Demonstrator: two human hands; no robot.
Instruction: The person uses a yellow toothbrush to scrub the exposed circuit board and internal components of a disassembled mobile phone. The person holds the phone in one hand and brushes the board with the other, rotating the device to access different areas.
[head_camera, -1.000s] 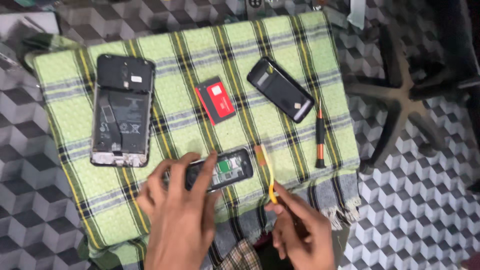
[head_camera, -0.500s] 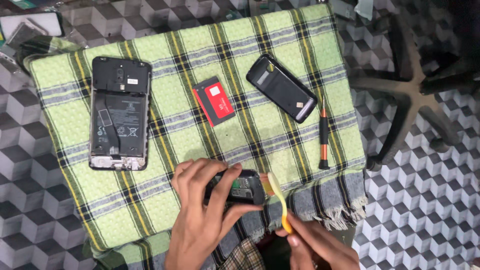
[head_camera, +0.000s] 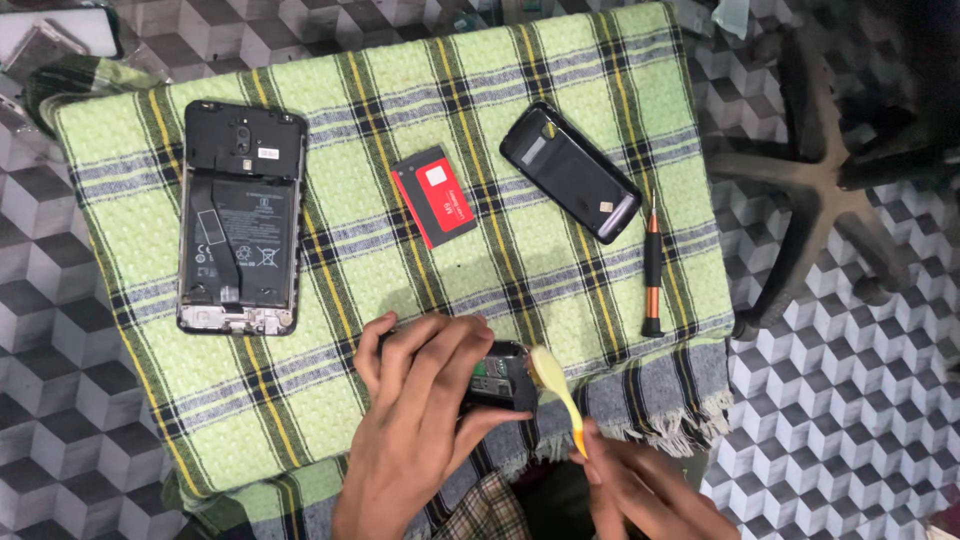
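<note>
Two hands work: left hand (head_camera: 425, 420) fingers clamp the small phone (head_camera: 500, 378); right hand (head_camera: 640, 490) fingers pinch the yellow brush (head_camera: 560, 390). Brush gently, holding the phone steady.

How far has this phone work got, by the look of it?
Done: the small phone's back cover and red battery lie off on the green cloth. In hand: the left hand grips the small open phone while the right hand puts a yellow brush to it. Left: cover and battery are not yet back on; the big opened phone and screwdriver lie untouched.
</note>
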